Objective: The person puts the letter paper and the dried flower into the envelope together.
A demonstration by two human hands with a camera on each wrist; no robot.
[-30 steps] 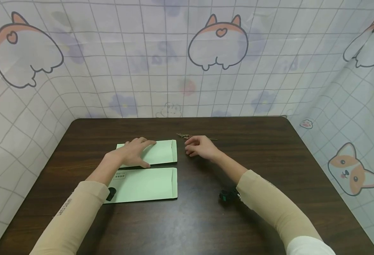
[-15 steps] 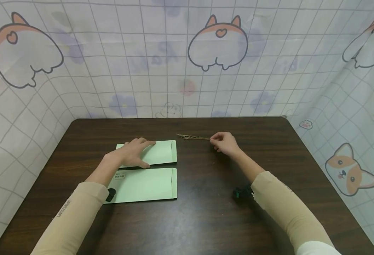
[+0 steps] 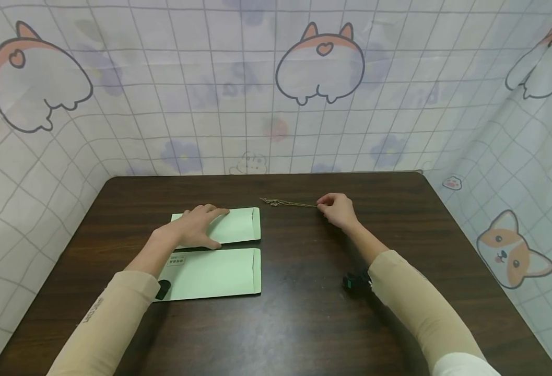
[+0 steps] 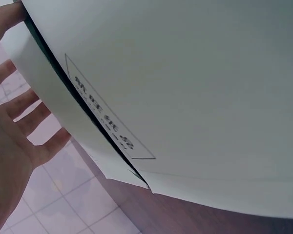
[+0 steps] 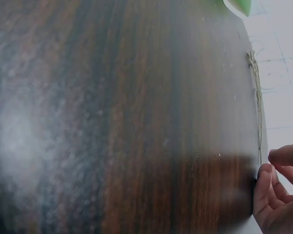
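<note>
Two pale green envelopes lie one behind the other, flaps to the right. My left hand (image 3: 198, 227) rests with spread fingers on the left part of the far envelope (image 3: 235, 224), thumb toward the near envelope (image 3: 219, 271). In the left wrist view, the near envelope (image 4: 210, 97) with its printed box fills most of the frame, and the left hand (image 4: 14, 141) shows beyond the gap. A dried grass sprig (image 3: 280, 202) lies behind them to the right, seed head leftward. My right hand (image 3: 339, 211) pinches its stem end with curled fingers; in the right wrist view the fingertips (image 5: 265, 168) hide that end.
All of this is on a dark wood-grain table (image 3: 280, 334). A patterned cloth curtain (image 3: 238, 125) with corgi drawings rises behind the table and along both sides. Black wrist devices show beneath the forearms, the right one (image 3: 354, 281) over the table.
My right hand has moved right from beside the seed head to the stem end, where its fingers pinch. The left hand and the envelopes have stayed in place.
</note>
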